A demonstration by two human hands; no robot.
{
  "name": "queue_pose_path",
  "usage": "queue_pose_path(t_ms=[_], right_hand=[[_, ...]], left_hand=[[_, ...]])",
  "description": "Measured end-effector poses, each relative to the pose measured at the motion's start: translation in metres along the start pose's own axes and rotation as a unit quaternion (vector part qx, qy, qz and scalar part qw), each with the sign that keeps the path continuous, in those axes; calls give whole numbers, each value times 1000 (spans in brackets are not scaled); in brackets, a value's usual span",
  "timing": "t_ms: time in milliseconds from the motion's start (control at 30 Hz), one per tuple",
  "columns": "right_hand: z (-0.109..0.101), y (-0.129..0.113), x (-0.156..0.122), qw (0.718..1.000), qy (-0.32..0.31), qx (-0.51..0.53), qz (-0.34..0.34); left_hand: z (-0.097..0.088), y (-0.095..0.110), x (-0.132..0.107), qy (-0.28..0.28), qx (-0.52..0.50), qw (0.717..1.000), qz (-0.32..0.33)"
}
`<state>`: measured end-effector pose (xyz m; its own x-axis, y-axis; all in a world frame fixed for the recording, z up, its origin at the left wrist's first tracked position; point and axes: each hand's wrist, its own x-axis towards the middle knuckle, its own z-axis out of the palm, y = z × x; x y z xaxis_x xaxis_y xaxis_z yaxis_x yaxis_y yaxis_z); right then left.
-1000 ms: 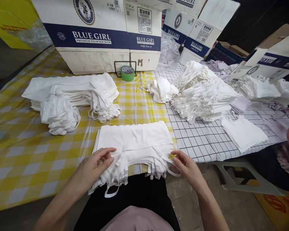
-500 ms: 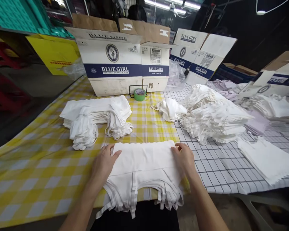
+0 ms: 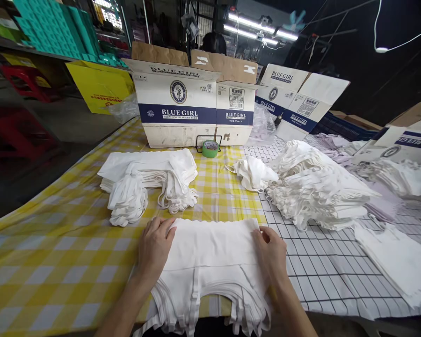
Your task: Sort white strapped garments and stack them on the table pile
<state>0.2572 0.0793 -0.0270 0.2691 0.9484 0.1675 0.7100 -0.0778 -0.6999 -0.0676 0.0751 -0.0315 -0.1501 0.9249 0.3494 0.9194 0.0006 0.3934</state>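
Note:
A stack of white strappy camisoles (image 3: 214,245) lies in front of me, wavy hems away from me, with the straps hanging over the table's near edge. My left hand (image 3: 156,245) is closed on the stack's left side, thumb near the top corner. At the opposite side, my right hand (image 3: 272,250) grips the right edge, its fingers bent by the far corner. Both palms face inward, and the undersides of the fingers are hidden. Beyond my left hand sits another neat pile of white camisoles (image 3: 150,171), its straps bunched toward me.
Behind stand a beer carton (image 3: 182,135) and green tape (image 3: 210,149) on a black wire holder. To the right are a crumpled white garment (image 3: 252,174), a big heap of white garments (image 3: 319,187) and a flat white stack (image 3: 396,257). Yellow-checked cloth (image 3: 56,262) meets grid-patterned cloth (image 3: 312,267).
The view has tilted up, so everything sits lower in the picture. Both hands keep their hold at the sides of the stack; the left fingers lie slightly closer together.

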Motion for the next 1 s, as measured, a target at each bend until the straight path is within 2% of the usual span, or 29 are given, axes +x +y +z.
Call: queue_pose_path(t_ms=[100,167,367,467,567,667,767,900,1000], right_hand=[[3,-2,-1,998,19,-24,-59],[4,-3,-1,997,19,-30,-75],[1,-7,4,999,-12,17,-40],[2,-11,9,999,-24,1,-21],[4,-16,12,999,-31,-11,-31],[0,-21,11,998,-28,14,-49],[-10,-27,8,998,-14,46,-32],[-31,-45,6,987,-14,150,46],[-43,-68,10,975,-10,215,59]], left_hand=[[0,-1,0,-8,19,999,30],[0,-3,0,-20,26,998,48],[5,-9,4,-2,-3,1000,21],[8,-12,3,-16,-32,999,-9],[4,-11,1,-19,-56,998,-18],[-6,-3,-2,-2,-104,995,-1],[-22,9,-7,7,-171,985,-8],[-47,22,-18,-25,-245,962,-118],[-70,21,-22,9,-303,934,-189]])
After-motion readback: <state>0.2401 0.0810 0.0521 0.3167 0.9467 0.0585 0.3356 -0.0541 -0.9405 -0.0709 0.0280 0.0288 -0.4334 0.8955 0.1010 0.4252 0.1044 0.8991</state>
